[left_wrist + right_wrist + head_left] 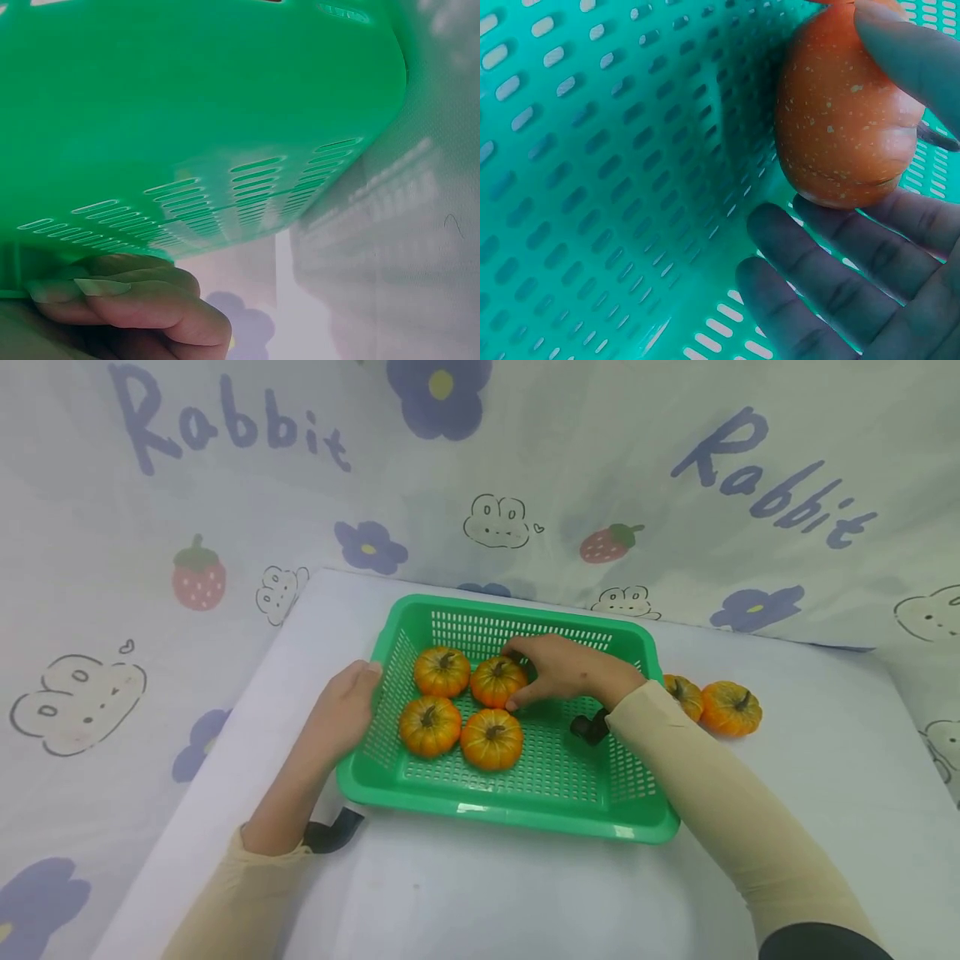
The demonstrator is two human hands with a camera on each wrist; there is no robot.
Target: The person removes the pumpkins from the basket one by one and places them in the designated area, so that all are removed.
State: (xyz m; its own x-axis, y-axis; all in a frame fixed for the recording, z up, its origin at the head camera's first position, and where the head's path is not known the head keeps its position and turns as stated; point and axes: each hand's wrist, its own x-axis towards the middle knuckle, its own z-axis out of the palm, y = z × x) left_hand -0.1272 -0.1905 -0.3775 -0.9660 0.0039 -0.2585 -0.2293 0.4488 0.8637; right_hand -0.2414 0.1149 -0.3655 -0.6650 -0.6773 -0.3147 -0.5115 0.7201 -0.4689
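A green plastic basket [510,812] with slotted walls stands on the white table. My left hand [341,714] holds its left rim; in the left wrist view curled fingers [161,304] show beneath the rim, against the outer wall. Inside the basket, my right hand [562,670] has thumb and fingers around a small orange pumpkin [497,683]. The right wrist view shows the thumb on one side of that pumpkin [840,112] and fingertips at the other. Three more pumpkins sit beside it: one at back left [441,672], one at front left [429,728] and one in front [491,742].
Right of the basket, two more pumpkins lie on the table, one [731,709] in plain view, the other [681,692] partly behind the right sleeve. Behind the table hangs a pale cloth [525,468] printed with rabbits, flowers and strawberries.
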